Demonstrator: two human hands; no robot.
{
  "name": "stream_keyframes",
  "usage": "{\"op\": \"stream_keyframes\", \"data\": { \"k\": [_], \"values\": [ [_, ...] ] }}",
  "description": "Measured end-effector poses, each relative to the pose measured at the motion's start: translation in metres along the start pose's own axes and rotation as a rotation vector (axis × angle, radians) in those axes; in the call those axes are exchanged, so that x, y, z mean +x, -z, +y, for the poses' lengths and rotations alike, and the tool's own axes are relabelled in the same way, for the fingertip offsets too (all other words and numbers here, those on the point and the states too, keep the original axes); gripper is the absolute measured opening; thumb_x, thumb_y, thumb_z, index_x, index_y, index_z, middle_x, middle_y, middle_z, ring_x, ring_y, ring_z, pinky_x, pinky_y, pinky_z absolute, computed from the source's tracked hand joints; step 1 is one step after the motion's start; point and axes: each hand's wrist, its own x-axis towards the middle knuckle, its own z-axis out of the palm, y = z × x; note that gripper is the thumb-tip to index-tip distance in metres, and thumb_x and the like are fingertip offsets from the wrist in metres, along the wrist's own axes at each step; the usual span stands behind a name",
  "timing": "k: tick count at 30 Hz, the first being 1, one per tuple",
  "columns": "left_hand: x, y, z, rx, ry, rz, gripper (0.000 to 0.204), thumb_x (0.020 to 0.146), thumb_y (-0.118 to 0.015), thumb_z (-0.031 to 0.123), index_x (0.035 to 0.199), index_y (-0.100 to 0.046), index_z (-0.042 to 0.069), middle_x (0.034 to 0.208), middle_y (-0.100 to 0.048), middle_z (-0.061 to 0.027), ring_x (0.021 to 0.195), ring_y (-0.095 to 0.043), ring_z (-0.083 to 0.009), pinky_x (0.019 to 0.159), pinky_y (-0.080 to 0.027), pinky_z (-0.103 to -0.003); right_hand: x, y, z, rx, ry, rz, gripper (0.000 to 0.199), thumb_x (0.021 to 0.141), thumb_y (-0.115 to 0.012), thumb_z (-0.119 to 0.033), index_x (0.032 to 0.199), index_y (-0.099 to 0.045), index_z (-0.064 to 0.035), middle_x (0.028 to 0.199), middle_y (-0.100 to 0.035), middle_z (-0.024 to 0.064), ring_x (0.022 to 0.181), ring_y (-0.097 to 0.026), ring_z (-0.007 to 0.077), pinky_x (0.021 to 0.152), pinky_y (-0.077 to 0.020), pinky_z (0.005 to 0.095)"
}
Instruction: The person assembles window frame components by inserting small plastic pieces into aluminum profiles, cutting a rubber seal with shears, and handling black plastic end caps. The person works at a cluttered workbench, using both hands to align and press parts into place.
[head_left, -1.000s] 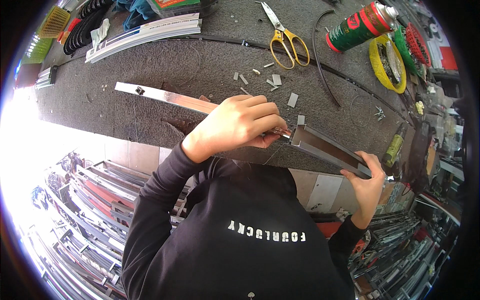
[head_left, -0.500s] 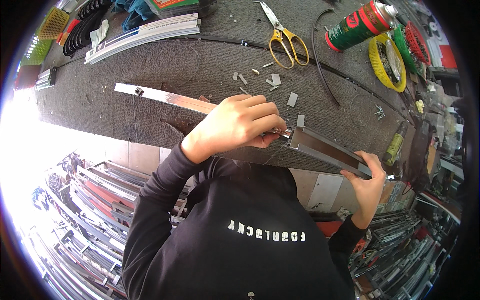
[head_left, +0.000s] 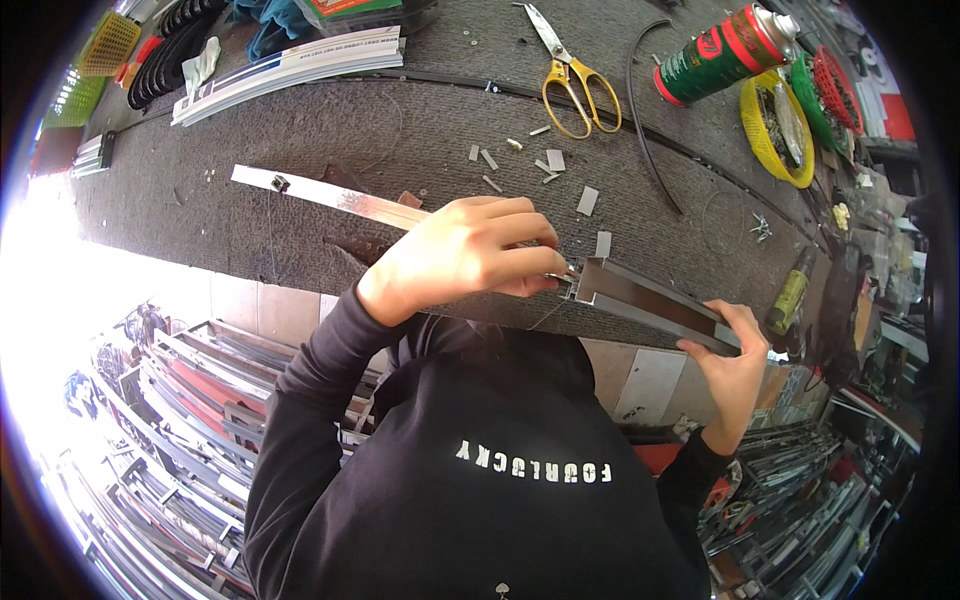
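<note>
My left hand (head_left: 465, 250) is closed, fingers bent round a small shiny metal part (head_left: 566, 277) at the open end of a dark grey metal channel (head_left: 640, 300). The fingers hide most of that part, so its kind is unclear. Farther right, my right hand (head_left: 732, 350) grips the channel near its other end, thumb on the near side and fingers on the far side. A long shiny metal strip (head_left: 330, 195) with a small black piece (head_left: 281, 183) on it runs from the left to behind my left hand. The channel lies at the carpeted bench's (head_left: 230, 230) near edge.
Beyond my hands lie small grey offcuts (head_left: 587, 201), yellow-handled scissors (head_left: 582, 95) and a curved dark strip (head_left: 640, 110). A green and red spray can (head_left: 725, 55) and a yellow basket (head_left: 775, 130) are at the far right. White profiles (head_left: 290, 75) lie at the far left.
My left hand has shifted slightly left, its fingers now covering more of the small metal part. The channel's open end and my right hand have moved very slightly left.
</note>
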Motion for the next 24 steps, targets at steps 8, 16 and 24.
{"op": "stream_keyframes", "data": {
  "k": [8, 16, 24],
  "values": [
    [-0.0003, 0.0035, 0.0006, 0.009, -0.019, -0.014, 0.023, 0.078, -0.081, 0.021, 0.095, -0.071, 0.01, 0.091, -0.066, -0.0031, 0.078, -0.066, -0.0215, 0.066, -0.056, -0.035, -0.0001, 0.0031, 0.0018, 0.008, -0.013, -0.014, 0.055, 0.055, -0.095, -0.014, 0.105, -0.074, -0.0029, 0.095, -0.07, 0.0089, 0.095, -0.063, 0.0277, 0.089, -0.0468, 0.0385],
    [0.0007, 0.0033, -0.0015, -0.015, -0.026, -0.008, 0.027, 0.078, -0.083, 0.022, 0.099, -0.071, 0.009, 0.09, -0.069, -0.0031, 0.079, -0.069, -0.022, 0.068, -0.057, -0.035, 0.0015, 0.0024, -0.0022, 0.0, -0.023, -0.022, 0.053, 0.056, -0.093, -0.008, 0.105, -0.074, -0.0025, 0.096, -0.07, 0.0093, 0.095, -0.063, 0.0278, 0.09, -0.0468, 0.0384],
    [-0.0047, 0.0048, -0.0022, -0.076, -0.006, 0.001, 0.034, 0.078, -0.085, 0.019, 0.101, -0.064, 0.004, 0.088, -0.07, -0.0041, 0.074, -0.069, -0.0232, 0.063, -0.055, -0.035, 0.0055, -0.0053, -0.0081, -0.007, 0.043, -0.036, 0.052, 0.056, -0.092, -0.006, 0.104, -0.074, -0.0032, 0.096, -0.071, 0.0086, 0.095, -0.062, 0.0273, 0.089, -0.0467, 0.0383]
  ]
}}
